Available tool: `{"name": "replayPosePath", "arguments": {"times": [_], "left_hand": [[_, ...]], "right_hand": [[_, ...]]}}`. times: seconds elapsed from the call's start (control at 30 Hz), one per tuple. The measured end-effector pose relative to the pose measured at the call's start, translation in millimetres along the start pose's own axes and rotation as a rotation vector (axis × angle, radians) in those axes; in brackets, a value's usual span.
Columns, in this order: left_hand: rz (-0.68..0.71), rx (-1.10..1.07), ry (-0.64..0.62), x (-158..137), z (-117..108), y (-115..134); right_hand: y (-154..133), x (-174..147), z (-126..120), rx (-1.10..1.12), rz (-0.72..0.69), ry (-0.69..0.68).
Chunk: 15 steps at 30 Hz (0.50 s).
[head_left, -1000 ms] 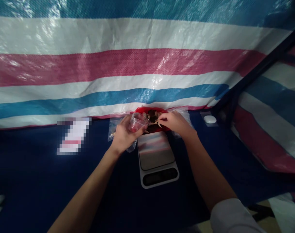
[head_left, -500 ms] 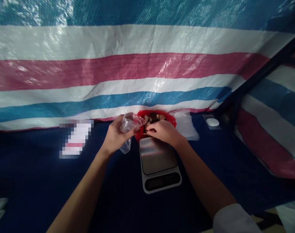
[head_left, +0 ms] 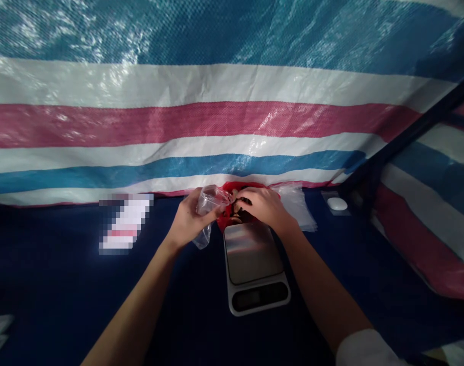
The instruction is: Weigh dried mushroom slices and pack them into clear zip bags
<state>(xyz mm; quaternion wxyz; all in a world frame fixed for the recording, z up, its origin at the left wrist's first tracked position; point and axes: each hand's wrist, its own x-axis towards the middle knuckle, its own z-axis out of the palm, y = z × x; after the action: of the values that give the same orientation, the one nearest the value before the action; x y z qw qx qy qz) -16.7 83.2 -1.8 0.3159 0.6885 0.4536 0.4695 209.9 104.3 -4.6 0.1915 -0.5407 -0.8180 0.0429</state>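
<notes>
Crinkled clear bag (head_left: pixel 212 197) in left hand (head_left: pixel 186 218), shiny-topped rectangular scale (head_left: pixel 253 254) nearby

Blue, white and dark-pink horizontal stripes on the tarpaulin (head_left: pixel 216 119); dark navy on the frame bar (head_left: pixel 410 130) and tabletop (head_left: pixel 195 325). Digital scale (head_left: pixel 257 262): white body, silver-grey plate with pale and pinkish reflected bands, black display strip. Plain red on the container (head_left: pixel 224 220), mixed brown and tan on the pieces (head_left: pixel 238 208) inside. Colourless and clear: plastic bag (head_left: pixel 210 200) left of the red. Milky-clear: flat bag stack (head_left: pixel 298 206). Plain white: oval object (head_left: pixel 337 204). Pale grey-white: sleeve (head_left: pixel 369 348).
</notes>
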Motion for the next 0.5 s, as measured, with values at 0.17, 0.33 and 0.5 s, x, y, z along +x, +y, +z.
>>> {"name": "replayPosePath", "arguments": {"times": [0.17,0.33,0.5], "left_hand": [[-0.011,0.001,0.007,1,-3,0],[-0.017,-0.015,0.011,2,-4,-3],[-0.034,-0.042,0.003,2,-3,-3]], "right_hand": [[-1,4,6,-0.017,-0.032,0.033],[1,10,8,-0.087,-0.102,0.02],[-5,16,3,-0.173,-0.187,-0.076]]}}
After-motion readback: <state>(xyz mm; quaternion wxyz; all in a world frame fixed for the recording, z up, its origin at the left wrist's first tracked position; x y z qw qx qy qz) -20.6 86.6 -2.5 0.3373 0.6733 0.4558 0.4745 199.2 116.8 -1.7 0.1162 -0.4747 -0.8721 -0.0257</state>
